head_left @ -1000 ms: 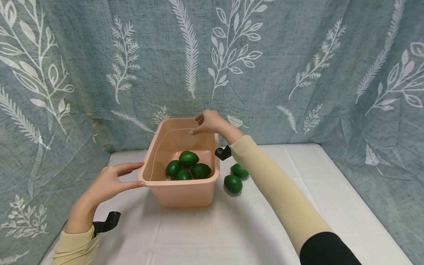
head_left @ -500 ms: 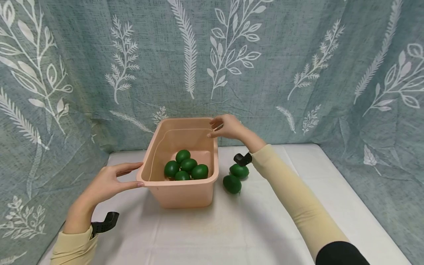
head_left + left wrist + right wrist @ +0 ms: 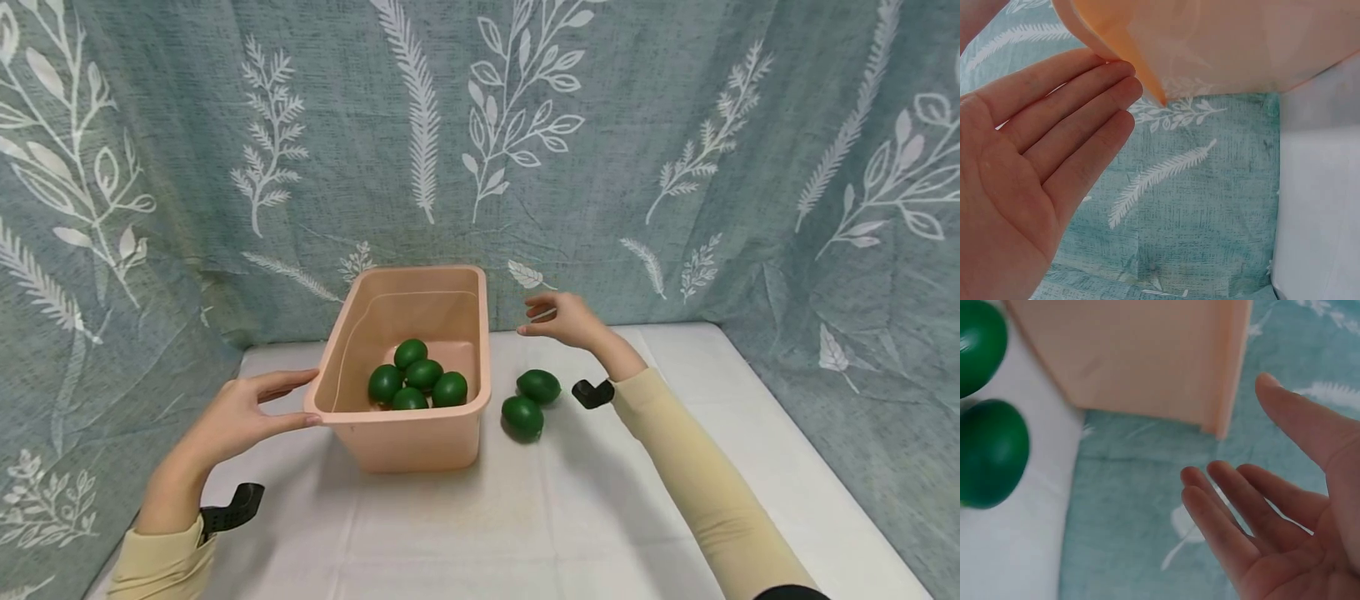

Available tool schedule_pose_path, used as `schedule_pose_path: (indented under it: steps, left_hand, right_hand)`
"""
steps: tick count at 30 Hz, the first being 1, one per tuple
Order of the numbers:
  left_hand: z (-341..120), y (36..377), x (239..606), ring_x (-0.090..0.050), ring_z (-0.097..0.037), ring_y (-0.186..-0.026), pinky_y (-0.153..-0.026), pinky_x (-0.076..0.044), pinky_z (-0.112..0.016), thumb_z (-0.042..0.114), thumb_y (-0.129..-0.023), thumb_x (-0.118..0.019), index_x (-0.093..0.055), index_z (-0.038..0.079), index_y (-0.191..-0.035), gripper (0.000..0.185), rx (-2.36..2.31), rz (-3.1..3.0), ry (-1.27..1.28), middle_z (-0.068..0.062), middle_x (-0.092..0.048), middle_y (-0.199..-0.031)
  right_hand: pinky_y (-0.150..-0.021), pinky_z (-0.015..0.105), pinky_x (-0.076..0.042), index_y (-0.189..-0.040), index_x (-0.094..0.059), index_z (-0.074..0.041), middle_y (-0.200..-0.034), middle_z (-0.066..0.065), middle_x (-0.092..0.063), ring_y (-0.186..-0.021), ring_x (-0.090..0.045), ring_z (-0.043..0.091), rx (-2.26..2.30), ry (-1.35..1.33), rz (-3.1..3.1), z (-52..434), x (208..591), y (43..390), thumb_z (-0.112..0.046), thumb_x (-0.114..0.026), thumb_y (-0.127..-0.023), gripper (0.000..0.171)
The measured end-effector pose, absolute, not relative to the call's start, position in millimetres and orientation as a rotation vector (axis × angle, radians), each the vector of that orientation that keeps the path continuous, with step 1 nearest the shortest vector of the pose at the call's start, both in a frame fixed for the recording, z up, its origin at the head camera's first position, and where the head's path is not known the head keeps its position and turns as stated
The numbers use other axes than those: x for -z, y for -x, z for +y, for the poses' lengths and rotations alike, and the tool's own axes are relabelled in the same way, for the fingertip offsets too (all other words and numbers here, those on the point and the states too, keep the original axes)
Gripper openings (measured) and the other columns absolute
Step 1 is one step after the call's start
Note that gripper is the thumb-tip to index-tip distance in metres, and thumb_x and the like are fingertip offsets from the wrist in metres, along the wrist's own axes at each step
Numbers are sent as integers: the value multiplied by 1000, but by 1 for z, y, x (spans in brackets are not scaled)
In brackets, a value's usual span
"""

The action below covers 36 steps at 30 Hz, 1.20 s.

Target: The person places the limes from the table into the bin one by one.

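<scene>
1. The left hand (image 3: 240,412) is resting straight fingers against the near left corner of the pink plastic bin (image 3: 420,442), steadying it without curling round the rim; the left wrist view is showing the palm flat and the fingertips (image 3: 1113,78) touching the rim's edge
2. The bin is sitting on the white tabletop (image 3: 600,517), towards its far left side, and is holding five green limes (image 3: 423,373) bunched on its floor
3. The right hand (image 3: 562,318) is hovering empty, fingers loosely spread, near the tabletop's far edge, just right of the bin and apart from it
4. Two loose limes are lying on the tabletop just right of the bin, the farther lime (image 3: 538,386) and the nearer lime (image 3: 522,417) almost touching, both below and in front of the right hand
5. Judging from this, the work is standing between picks: the right hand is carrying nothing
6. A next pick would be calling for lowering the right hand onto the farther lime and closing the fingers round it, while the left hand is bracing the bin
</scene>
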<state>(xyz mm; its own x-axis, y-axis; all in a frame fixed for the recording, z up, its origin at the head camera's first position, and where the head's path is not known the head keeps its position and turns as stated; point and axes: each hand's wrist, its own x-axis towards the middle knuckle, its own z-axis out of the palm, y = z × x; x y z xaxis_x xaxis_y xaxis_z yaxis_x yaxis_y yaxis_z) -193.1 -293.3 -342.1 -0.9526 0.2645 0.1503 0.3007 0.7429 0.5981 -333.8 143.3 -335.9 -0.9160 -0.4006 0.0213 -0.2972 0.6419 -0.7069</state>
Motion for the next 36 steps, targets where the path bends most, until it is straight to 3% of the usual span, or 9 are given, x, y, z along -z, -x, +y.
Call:
schedule_pose_path:
  steps: [22,36]
  left_hand:
    - [-294,194,344,-52,-40,-123,-94,-48,-56,43,-80,-74,-57,19,-134,61,972,-2877,470,-7,-58,-132]
    - [-294,194,344,-51,-41,-123,-94,-48,-56,44,-80,-74,-56,19,-134,62,987,-2880,466,-8,-57,-133]
  right_hand:
    - [-92,40,-54,-134,-53,-4,-126,14,-61,-113,-61,30,1160,461,2692,183,423,331,-34,-73,-84,62]
    - [-96,43,-51,-133,-54,-5,-130,16,-58,-115,-59,33,1175,434,2636,182,454,332,-35,-74,-83,62]
